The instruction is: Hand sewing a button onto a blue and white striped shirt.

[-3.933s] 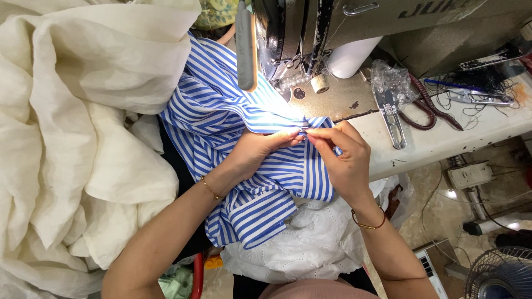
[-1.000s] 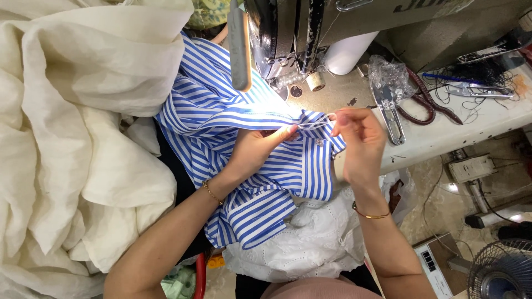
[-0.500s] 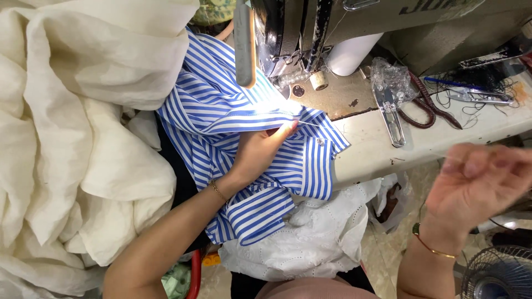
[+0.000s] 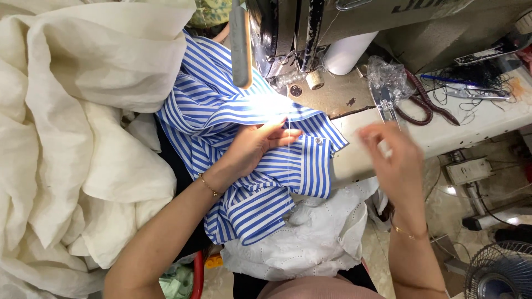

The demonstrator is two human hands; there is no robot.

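Fingers of the left hand [image 4: 256, 145] pinch the blue-striped shirt [image 4: 233, 138] at its cuff, six o'clock from the sewing machine [image 4: 310, 27]. At three o'clock, the blurred right hand [image 4: 390, 158] hovers, grip unclear.

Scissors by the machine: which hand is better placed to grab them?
Right, probably. The right hand hovers free just below the scissors, while the left hand is pinning the striped shirt.
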